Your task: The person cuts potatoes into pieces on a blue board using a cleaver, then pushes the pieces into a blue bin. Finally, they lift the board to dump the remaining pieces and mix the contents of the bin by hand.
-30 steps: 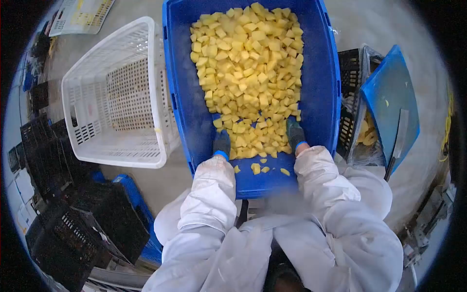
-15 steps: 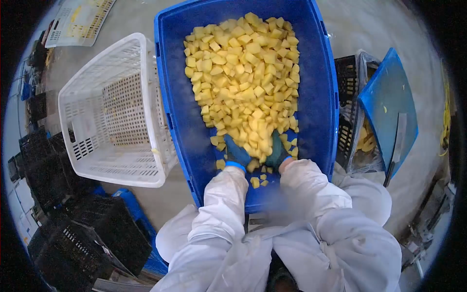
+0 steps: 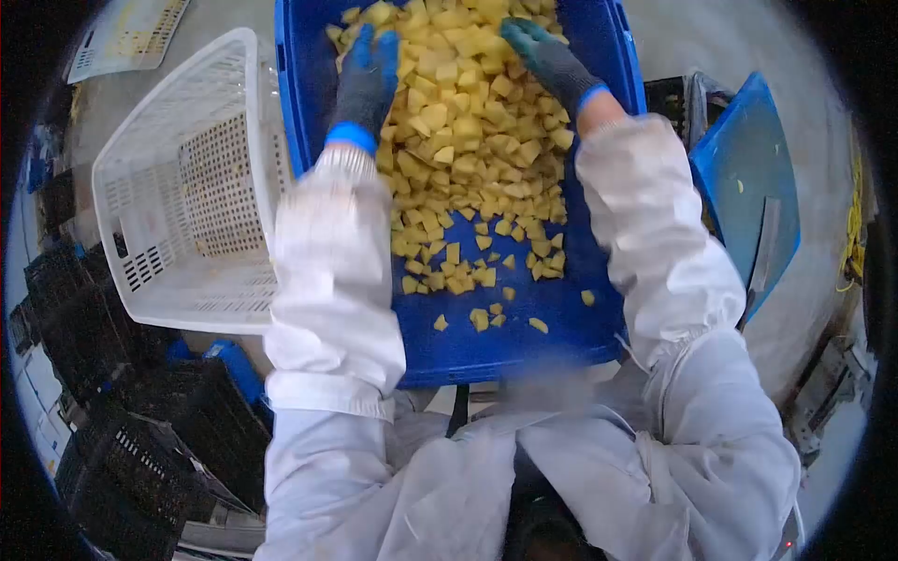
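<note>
Yellow diced potato pieces (image 3: 463,122) are heaped in a deep blue tub (image 3: 524,341), with loose pieces scattered near its close end. At the heap's left side is my left hand (image 3: 367,79), in a dark glove with blue fingers. Its fingers are stretched forward and apart against the pieces. My right hand (image 3: 552,64), in a dark glove with green fingers, reaches over the heap's right side, fingers extended among the pieces. Neither hand is wrapped round anything. Some fingertips are blurred or hidden by the heap.
Left of the tub a white perforated basket (image 3: 182,201) lies tipped, near stacked black crates (image 3: 187,421). Another white basket (image 3: 126,37) is at upper left. On the right, a blue board (image 3: 748,187) with a flat metal strip (image 3: 765,243) leans by a black crate (image 3: 666,98).
Both hands have moved from the heap's near end, where pieces covered them, forward to its far sides. Pieces have spread at the near end, and the view has shifted.
</note>
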Available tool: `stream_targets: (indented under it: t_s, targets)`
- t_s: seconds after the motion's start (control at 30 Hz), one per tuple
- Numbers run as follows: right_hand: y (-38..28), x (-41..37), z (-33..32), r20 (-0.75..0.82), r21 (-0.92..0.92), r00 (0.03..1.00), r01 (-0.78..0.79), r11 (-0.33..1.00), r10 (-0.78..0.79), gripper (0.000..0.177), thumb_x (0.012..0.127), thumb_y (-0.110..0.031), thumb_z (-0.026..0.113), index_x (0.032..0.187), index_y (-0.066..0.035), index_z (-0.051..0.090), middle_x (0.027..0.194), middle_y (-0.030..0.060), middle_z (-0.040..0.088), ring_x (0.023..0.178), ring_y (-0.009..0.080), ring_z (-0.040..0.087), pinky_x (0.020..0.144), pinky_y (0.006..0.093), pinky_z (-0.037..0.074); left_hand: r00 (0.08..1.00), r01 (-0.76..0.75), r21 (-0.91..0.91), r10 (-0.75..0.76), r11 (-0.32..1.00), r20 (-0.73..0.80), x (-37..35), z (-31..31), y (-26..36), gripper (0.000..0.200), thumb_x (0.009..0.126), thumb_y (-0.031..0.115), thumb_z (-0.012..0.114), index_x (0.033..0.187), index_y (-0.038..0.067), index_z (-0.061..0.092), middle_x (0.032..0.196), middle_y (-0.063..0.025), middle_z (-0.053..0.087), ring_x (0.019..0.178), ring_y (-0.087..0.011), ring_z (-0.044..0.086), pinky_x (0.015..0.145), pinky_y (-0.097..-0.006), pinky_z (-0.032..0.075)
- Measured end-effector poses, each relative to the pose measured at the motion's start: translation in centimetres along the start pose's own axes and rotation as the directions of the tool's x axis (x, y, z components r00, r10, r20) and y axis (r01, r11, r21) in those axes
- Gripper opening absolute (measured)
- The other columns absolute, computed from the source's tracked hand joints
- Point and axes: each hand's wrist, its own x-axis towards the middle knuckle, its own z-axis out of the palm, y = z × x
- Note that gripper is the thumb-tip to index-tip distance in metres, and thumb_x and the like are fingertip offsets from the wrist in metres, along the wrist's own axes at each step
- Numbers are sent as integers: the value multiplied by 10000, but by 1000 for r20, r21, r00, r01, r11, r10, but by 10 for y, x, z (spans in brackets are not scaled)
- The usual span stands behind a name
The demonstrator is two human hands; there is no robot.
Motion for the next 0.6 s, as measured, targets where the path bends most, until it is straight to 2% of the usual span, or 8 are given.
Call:
stream_targets:
  t_s: [0.03, 0.1, 0.2, 0.3, 0.4, 0.47, 0.53, 0.6]
  targets:
    - [-9, 6, 8, 90, -31, 978, -184, 983, 186, 402, 980, -229, 378, 1364, -116, 413, 1398, 174, 401, 1262, 343, 414, 1059, 412, 330, 979, -190, 395, 146, 899, 140, 25, -6, -21, 590, 883, 496, 477, 1303, 82, 454, 1222, -184, 541, 1115, -362, 529, 962, -408, 413]
    - [-21, 8, 26, 248, -140, 808, -516, 845, 535, 439, 985, -317, 363, 1393, -155, 377, 1429, 140, 371, 1283, 341, 392, 1067, 419, 321, 833, -534, 804, 327, 261, 447, 47, -14, -56, 625, 880, 520, 465, 1322, 79, 459, 1199, -226, 566, 1114, -372, 537, 984, -383, 395]
    - [19, -12, 55, 531, -372, 845, 167, 913, 61, 682, 881, -604, 399, 1415, -185, 339, 1464, 106, 324, 1319, 328, 348, 1089, 398, 287, 953, -297, 864, 72, 407, 294, 16, 13, -52, 660, 868, 570, 440, 1321, 90, 463, 1221, -205, 560, 1141, -368, 519, 999, -375, 380]
    - [-33, -35, 62, 510, -442, 745, -201, 874, 429, 876, 757, -787, 363, 1424, -220, 324, 1490, 83, 278, 1353, 350, 275, 1109, 463, 215, 967, -101, 888, -166, 449, 194, -39, 30, -64, 674, 859, 594, 431, 1322, 106, 465, 1284, -188, 517, 1181, -349, 496, 1025, -482, 327]
    - [-52, -107, 98, 289, -593, 916, -57, 803, 278, 857, 748, -759, 418, 1421, -236, 330, 1490, 124, 258, 1354, 402, 226, 1069, 617, 116, 984, -180, 983, 8, -33, 180, -119, 35, -117, 736, 874, 604, 385, 1449, 165, 251, 1494, -102, 230, 1356, -398, 188, 1036, -610, 196]
    - [-63, -158, 110, 224, -562, 956, -33, 827, 190, 888, 721, -733, 483, 1433, -231, 308, 1477, 160, 260, 1350, 412, 219, 1047, 659, 92, 983, -170, 985, -70, -29, 168, -173, 40, -125, 775, 870, 613, 387, 1468, 154, 207, 1552, -58, 37, 1408, -374, -1, 1057, -643, 57]
    - [-81, -197, 114, 265, -535, 934, -65, 842, 241, 931, 699, -710, 536, 1448, -227, 270, 1478, 176, 242, 1354, 406, 210, 1050, 654, 84, 937, -159, 982, -330, -104, 117, -211, 50, -112, 750, 877, 612, 362, 1459, 154, 243, 1553, -49, 26, 1408, -376, -6, 1060, -643, 27]
    - [-95, -222, 114, 325, -504, 880, -149, 851, 346, 950, 696, -698, 553, 1459, -229, 237, 1494, 176, 203, 1364, 402, 189, 1050, 654, 75, 939, -203, 979, -288, -15, 190, -242, 36, -134, 753, 840, 611, 451, 1419, 147, 320, 1512, -122, 185, 1371, -444, 119, 1026, -676, 142]
